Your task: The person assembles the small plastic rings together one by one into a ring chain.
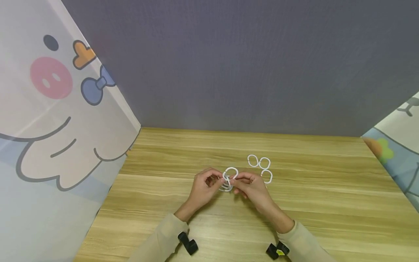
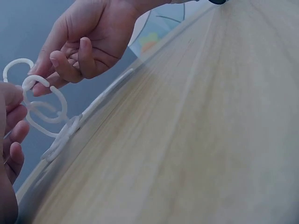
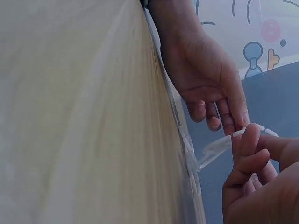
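Note:
Both hands meet above the table over a chain of white plastic C-shaped links. My left hand pinches a link of the chain between thumb and forefinger. Between thumb and forefinger, my right hand holds another white link, whose loop sticks up past the fingertips. The two links cross at the fingertips; whether they are hooked together I cannot tell. More links hang below, and the lowest lie bunched on the tabletop. Fingers partly cover the crossing in the right wrist view.
Three loose white links lie beyond my right hand: a left one, a middle one and a nearer one. The wooden table meets a grey panel at the back. Cartoon-printed walls stand at both sides.

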The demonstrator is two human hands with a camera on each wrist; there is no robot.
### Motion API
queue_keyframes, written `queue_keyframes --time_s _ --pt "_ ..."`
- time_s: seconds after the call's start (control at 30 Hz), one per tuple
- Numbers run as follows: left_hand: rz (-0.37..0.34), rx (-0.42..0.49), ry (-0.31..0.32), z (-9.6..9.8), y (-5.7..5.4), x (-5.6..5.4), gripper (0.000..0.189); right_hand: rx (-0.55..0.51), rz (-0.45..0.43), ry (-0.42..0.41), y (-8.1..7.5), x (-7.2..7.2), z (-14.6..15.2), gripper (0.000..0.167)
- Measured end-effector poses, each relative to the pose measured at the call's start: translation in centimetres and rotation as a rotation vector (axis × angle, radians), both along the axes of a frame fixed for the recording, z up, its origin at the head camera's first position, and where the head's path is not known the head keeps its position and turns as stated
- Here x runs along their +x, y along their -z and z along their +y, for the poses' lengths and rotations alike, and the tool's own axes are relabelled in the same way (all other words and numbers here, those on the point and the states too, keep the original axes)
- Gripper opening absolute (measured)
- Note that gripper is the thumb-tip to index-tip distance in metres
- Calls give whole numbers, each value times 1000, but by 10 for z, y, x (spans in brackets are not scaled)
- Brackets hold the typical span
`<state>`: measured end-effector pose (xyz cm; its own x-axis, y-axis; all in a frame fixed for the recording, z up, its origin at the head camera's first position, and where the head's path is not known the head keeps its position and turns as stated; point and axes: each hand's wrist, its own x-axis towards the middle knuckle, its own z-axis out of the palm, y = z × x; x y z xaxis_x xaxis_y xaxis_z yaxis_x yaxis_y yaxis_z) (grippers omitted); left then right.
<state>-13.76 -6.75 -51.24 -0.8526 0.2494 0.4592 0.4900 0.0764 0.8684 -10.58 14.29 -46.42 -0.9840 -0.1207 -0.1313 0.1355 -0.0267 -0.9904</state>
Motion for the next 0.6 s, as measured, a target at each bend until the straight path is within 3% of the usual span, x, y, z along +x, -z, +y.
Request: queue_keyframes --time_s 0.13,0.27,0.6 --pt "7 17 2 1 0 0 7 80 22 -1 1 0 0 21" --pt "-34 23 -16 -1 0 1 5 172 69 -32 0 0 0 21" --pt "-81 23 -59 0 -2 2 9 248 82 -44 -5 -4 8 18"
